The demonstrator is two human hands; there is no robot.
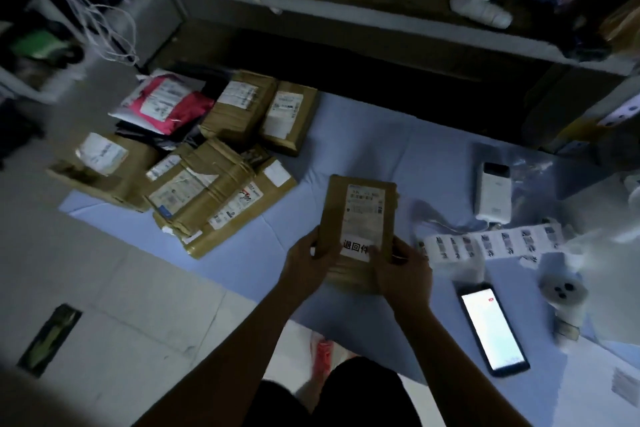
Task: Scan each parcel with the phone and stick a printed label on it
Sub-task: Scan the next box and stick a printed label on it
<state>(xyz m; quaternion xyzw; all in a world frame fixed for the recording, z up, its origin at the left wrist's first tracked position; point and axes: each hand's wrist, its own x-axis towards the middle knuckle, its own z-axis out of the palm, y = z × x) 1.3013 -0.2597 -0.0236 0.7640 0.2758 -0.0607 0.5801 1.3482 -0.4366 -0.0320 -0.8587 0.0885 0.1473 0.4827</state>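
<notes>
I hold a brown paper parcel (356, 218) upright over the pale blue mat (346, 135). My left hand (308, 260) grips its lower left edge. My right hand (398, 270) grips the lower right edge, its thumb on a white printed label (353, 248) stuck near the bottom. A shipping label (365, 199) sits at the parcel's top. The phone (493, 328) lies on the mat to the right, screen lit. A strip of printed labels (491, 243) stretches across the mat behind the phone.
A pile of brown parcels (207, 180) and a pink-and-white bag (162, 104) lies at the left of the mat. A white power bank (493, 191) rests at the right. A shelf (381, 21) with boxes and bags runs along the back. White rolls (564, 291) stand right of the phone.
</notes>
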